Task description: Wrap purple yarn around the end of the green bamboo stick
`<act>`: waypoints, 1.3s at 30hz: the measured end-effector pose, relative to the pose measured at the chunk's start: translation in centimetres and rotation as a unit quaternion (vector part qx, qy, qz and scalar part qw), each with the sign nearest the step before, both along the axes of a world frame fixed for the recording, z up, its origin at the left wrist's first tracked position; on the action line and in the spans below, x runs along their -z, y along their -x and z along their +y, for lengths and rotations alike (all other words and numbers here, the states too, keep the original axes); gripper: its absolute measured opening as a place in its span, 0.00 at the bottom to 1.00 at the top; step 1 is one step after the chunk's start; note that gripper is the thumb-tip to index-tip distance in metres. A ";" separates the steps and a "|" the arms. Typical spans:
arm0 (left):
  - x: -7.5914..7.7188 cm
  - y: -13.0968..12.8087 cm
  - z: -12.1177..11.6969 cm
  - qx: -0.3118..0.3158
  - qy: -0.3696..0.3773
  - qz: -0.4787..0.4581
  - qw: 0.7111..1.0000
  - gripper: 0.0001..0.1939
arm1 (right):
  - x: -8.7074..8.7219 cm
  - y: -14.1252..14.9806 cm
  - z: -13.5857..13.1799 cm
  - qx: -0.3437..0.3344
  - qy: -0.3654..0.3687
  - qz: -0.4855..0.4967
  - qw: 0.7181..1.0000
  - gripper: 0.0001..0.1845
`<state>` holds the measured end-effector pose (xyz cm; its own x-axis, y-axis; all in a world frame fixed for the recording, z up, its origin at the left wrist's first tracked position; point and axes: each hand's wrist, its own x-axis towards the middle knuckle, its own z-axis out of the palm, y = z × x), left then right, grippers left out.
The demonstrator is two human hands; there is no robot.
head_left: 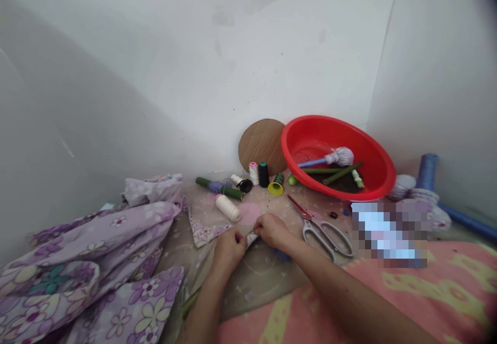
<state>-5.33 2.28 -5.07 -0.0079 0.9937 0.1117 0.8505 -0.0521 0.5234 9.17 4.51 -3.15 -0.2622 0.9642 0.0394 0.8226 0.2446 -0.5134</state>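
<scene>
Key relation: small floral cloth strip [252,239] sits between the two hands, lower centre of frame. Visible bit slants lower left to upper right; the rest is hidden by fingers, so full length can't be told. Left hand [229,251] is at its lower-left end, thumb and fingertips together, seemingly pinching it. Right hand [273,231] is at the upper-right end, fingertips pinched on the cloth. Neither hand is clearly nearer.

Edges: floral scrap [204,232] lies just left of the left hand, white spool [228,208] just above it. Scissors [306,215] right of the right hand, blades toward upper left, handles near the right forearm. Fabric pile [135,225] closes off the left of frame; red basin [289,150] the upper right.

Room: bare patterned sheet [264,279] below the hands, between the forearms; small gap above the right hand too.
</scene>
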 end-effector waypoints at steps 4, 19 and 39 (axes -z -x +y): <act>0.0 -0.3 -0.2 0.000 -0.011 0.024 1.000 0.06 | 0.1 -0.2 0.2 -0.006 -0.068 -0.020 0.997 0.08; -0.8 -0.5 -1.3 0.087 -0.089 0.062 0.990 0.09 | 1.7 -0.5 1.7 -0.008 -0.037 0.011 0.999 0.09; -0.7 -0.8 -1.1 0.030 -0.086 0.073 0.993 0.08 | 0.6 -0.4 0.5 -0.054 -0.092 -0.071 0.992 0.08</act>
